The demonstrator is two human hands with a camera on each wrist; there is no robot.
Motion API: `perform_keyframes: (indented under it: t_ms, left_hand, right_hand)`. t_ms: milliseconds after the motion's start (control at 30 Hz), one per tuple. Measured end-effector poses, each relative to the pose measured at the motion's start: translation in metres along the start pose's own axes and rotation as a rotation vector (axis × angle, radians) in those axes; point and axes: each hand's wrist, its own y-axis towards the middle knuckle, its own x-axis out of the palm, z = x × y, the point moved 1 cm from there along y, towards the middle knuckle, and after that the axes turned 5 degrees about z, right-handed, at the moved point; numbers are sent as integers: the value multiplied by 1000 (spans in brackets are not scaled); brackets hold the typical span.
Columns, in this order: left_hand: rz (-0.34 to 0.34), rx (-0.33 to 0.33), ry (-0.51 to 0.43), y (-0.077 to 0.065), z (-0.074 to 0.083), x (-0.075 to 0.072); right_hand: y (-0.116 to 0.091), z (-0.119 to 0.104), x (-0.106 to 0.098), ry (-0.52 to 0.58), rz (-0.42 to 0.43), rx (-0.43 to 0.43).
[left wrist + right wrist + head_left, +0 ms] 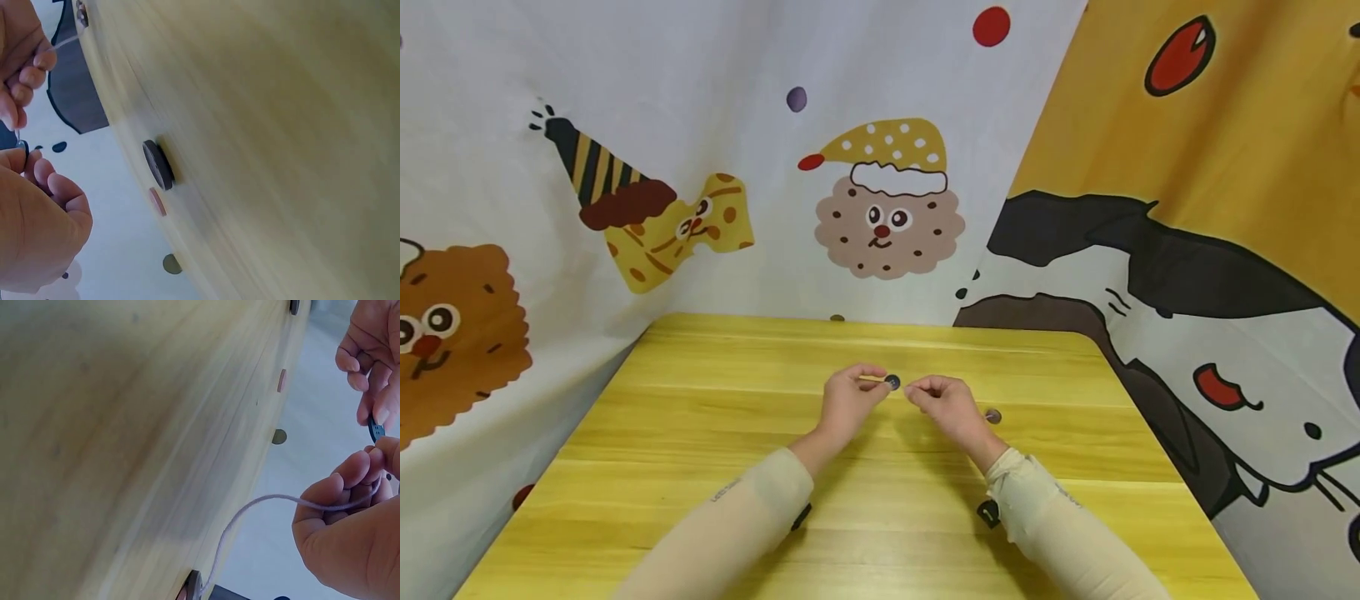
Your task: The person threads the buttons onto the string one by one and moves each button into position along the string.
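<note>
My left hand (850, 400) pinches a dark button (892, 382) between thumb and finger, raised off the tabletop. Facing it from the right, my right hand (951, 408) pinches a thin pale cord (269, 497) close to the button; in the right wrist view the cord passes through the curled fingers. Its other part runs down to a round brown button (993, 416) lying on the table. Whether the cord's tip is in a hole of the dark button is hidden by the fingertips. A thick dark disc (157, 164) lies on the table in the left wrist view.
A yellow wood-grain table (700, 375) spreads under both arms. A small pinkish piece (157, 202) lies past the dark disc in the left wrist view. Cartoon-printed cloth (737, 100) hangs behind and beside the table. Black objects (988, 513) show at both sleeves.
</note>
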Motion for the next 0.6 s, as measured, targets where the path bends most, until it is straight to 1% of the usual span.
perform_keyframes:
  t_ms: [133,433,533,600]
  left_hand:
    - [8,3,4,-4,1,3]
    - [43,14,7,-6,-2,4]
    - [47,37,14,-7,-3,5]
    - [48,64,27,-7,-4,5]
  right_hand:
    - [-2,-2,1,-10,24,-4]
    - [-5,-7,5,-7,38,7]
    - [-4,-7,6,-24,50,10]
    - [-5,-8,7,-37,58,12]
